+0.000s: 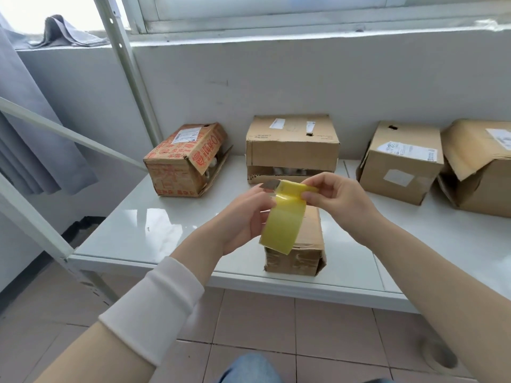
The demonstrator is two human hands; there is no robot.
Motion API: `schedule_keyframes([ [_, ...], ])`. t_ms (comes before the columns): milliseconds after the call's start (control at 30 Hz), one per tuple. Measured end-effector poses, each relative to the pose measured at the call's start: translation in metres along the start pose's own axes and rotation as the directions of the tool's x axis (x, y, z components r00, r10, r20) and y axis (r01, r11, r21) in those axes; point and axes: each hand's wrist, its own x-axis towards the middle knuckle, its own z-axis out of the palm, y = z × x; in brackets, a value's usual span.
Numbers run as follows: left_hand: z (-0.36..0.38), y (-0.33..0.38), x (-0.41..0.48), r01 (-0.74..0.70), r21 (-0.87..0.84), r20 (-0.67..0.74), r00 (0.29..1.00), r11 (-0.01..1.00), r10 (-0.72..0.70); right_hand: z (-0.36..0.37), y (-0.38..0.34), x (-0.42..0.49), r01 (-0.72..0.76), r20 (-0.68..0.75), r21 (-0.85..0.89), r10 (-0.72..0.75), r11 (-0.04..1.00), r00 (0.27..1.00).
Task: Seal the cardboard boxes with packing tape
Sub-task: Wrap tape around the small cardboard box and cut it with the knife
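- A small cardboard box (pixel 300 261) stands at the front edge of a white table (pixel 154 230). Its near face is wrapped in shiny clear tape.
- Directly above that small box, a roll of yellow packing tape (pixel 282 221) is held on edge, clear of the box top.
- The left hand (pixel 243 217) is on the left of the small box and grips the roll, with its fingers curled round the roll's side.
- The right hand (pixel 338 197) is above and just right of the small box. Thumb and forefinger pinch the tape at the top of the roll.
- A small grey metallic piece (pixel 269 185) shows at the roll's upper left, beside the left hand's fingers. What it is cannot be told.
- Behind the small box and to its left lies a box with red print (pixel 179 164). The end flap facing right is ajar.
- Straight behind the small box sits a wider brown box (pixel 291 146) with its front gaping open, something pale inside.
- Behind and to the right of the small box stands a labelled box (pixel 401 164), and further right a larger box with a bent flap (pixel 481 167).
- Far behind and left of the small box, a grey cloth (pixel 66 31) lies on the window ledge.
- A white sleeve (pixel 154 308) covers the left forearm, nearer the camera than the small box.
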Motion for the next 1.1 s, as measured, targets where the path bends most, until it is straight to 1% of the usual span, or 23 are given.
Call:
schedule_keyframes([
  [100,0.013,0.001,0.004,0.002,0.081,-0.060,0.998,0.997,0.002,-0.003,-0.001,-0.003,-0.010,-0.018,0.020,0.011,1.000,1.000],
  [200,0.025,-0.003,0.011,-0.009,0.173,-0.130,0.991,0.985,0.032,-0.008,0.000,-0.007,-0.008,-0.042,-0.036,0.007,0.999,0.999],
  [300,0.037,-0.006,0.016,0.005,0.242,-0.188,0.981,0.970,0.042,-0.014,0.005,-0.014,-0.021,-0.095,-0.048,0.016,0.999,0.995],
  [433,0.046,-0.004,0.022,0.007,0.350,-0.221,0.972,0.937,0.075,-0.019,0.009,-0.016,-0.079,-0.145,-0.057,0.070,0.995,0.987],
  [500,0.045,-0.003,0.025,-0.018,0.366,-0.214,0.971,0.931,0.103,-0.025,0.011,-0.014,-0.082,-0.190,-0.104,0.061,0.991,0.980],
  [567,0.041,-0.006,0.031,-0.056,0.405,-0.231,0.959,0.913,0.162,-0.034,0.015,-0.011,-0.055,-0.270,-0.218,-0.006,0.974,0.963],
  [633,0.033,-0.014,0.037,-0.070,0.531,-0.261,0.935,0.844,0.242,-0.043,0.027,-0.010,-0.047,-0.366,-0.346,-0.088,0.937,0.926],
  [667,0.028,-0.020,0.040,-0.063,0.624,-0.259,0.924,0.779,0.283,-0.048,0.037,-0.010,-0.059,-0.414,-0.383,-0.114,0.922,0.903],
  [733,0.019,-0.036,0.047,-0.021,0.808,-0.224,0.914,0.589,0.340,-0.056,0.062,-0.011,-0.115,-0.507,-0.417,-0.126,0.902,0.853],
  [767,0.014,-0.043,0.052,0.008,0.868,-0.210,0.912,0.496,0.352,-0.059,0.077,-0.012,-0.149,-0.542,-0.432,-0.124,0.890,0.831],
  [800,0.011,-0.049,0.057,0.034,0.903,-0.205,0.911,0.428,0.359,-0.060,0.092,-0.013,-0.174,-0.568,-0.449,-0.129,0.876,0.813],
  [833,0.007,-0.054,0.063,0.062,0.917,-0.214,0.909,0.394,0.356,-0.060,0.107,-0.015,-0.178,-0.577,-0.465,-0.144,0.867,0.804],
  [867,0.004,-0.058,0.068,0.090,0.917,-0.237,0.907,0.389,0.349,-0.058,0.121,-0.017,-0.156,-0.569,-0.487,-0.177,0.859,0.803],
  [900,0.001,-0.060,0.074,0.116,0.907,-0.266,0.903,0.405,0.337,-0.056,0.134,-0.020,-0.121,-0.550,-0.525,-0.226,0.842,0.804],
  [1000,-0.004,-0.067,0.084,0.180,0.859,-0.343,0.897,0.479,0.278,-0.053,0.159,-0.031,-0.046,-0.484,-0.646,-0.363,0.762,0.796],
  [1067,-0.005,-0.072,0.088,0.177,0.829,-0.344,0.909,0.530,0.235,-0.054,0.168,-0.038,-0.014,-0.421,-0.721,-0.422,0.693,0.803],
  [1100,-0.004,-0.073,0.089,0.170,0.802,-0.344,0.915,0.572,0.211,-0.054,0.173,-0.042,0.003,-0.385,-0.753,-0.444,0.658,0.809],
])
